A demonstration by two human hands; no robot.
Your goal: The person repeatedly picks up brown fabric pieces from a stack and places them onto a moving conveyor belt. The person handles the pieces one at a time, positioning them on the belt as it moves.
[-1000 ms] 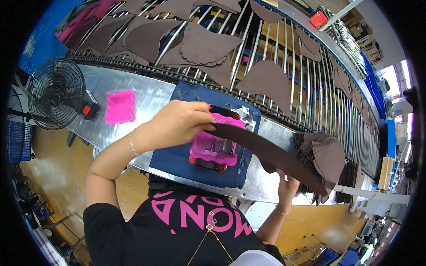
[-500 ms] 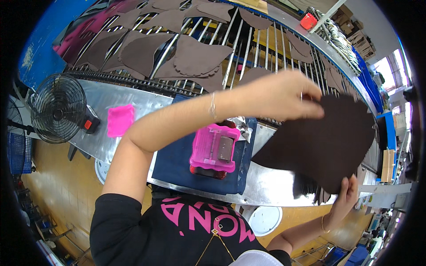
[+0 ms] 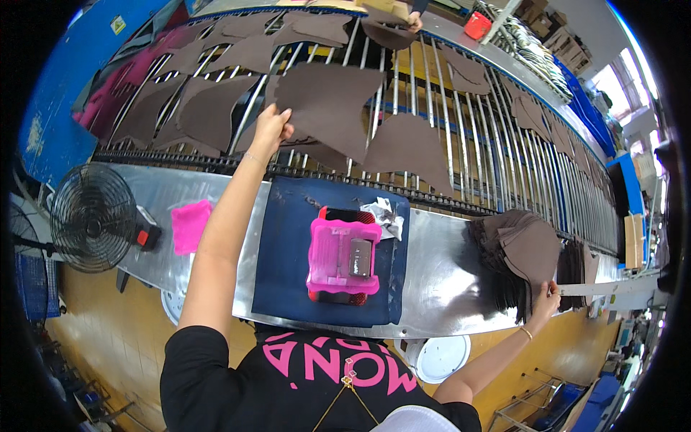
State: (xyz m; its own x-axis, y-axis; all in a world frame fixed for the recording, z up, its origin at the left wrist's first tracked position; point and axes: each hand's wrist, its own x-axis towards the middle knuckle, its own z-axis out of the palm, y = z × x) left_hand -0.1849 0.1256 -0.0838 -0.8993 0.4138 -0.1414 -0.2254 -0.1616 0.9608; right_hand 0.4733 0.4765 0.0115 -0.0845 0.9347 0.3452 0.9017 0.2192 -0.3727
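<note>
My left hand (image 3: pixel 272 131) is reached out over the metal rollers, its fingers closed on the left edge of a dark brown cut fabric panel (image 3: pixel 327 104). That panel partly covers other brown pieces lying on the rollers. At the right of the metal table, my right hand (image 3: pixel 545 302) pinches the near edge of a fabric panel (image 3: pixel 531 248) on top of a stack of similar pieces. Between my arms, a pink scalloped tray (image 3: pixel 327 255) sits on a red and black device (image 3: pixel 335 297). A grey block (image 3: pixel 361 258) lies in the tray.
A dark blue mat (image 3: pixel 284 288) lies under the device, with a crumpled silvery wrapper (image 3: pixel 385 216) beside it. Further left are a pink cloth-like piece (image 3: pixel 190 225) and a black fan (image 3: pixel 92 218). Another person's hand (image 3: pixel 415 21) touches a brown panel beyond the rollers (image 3: pixel 430 93).
My left hand has swung from the right-hand stack to the left over the rollers, carrying a panel. My right hand remains by the stack. Another person's hand has appeared at the far side.
</note>
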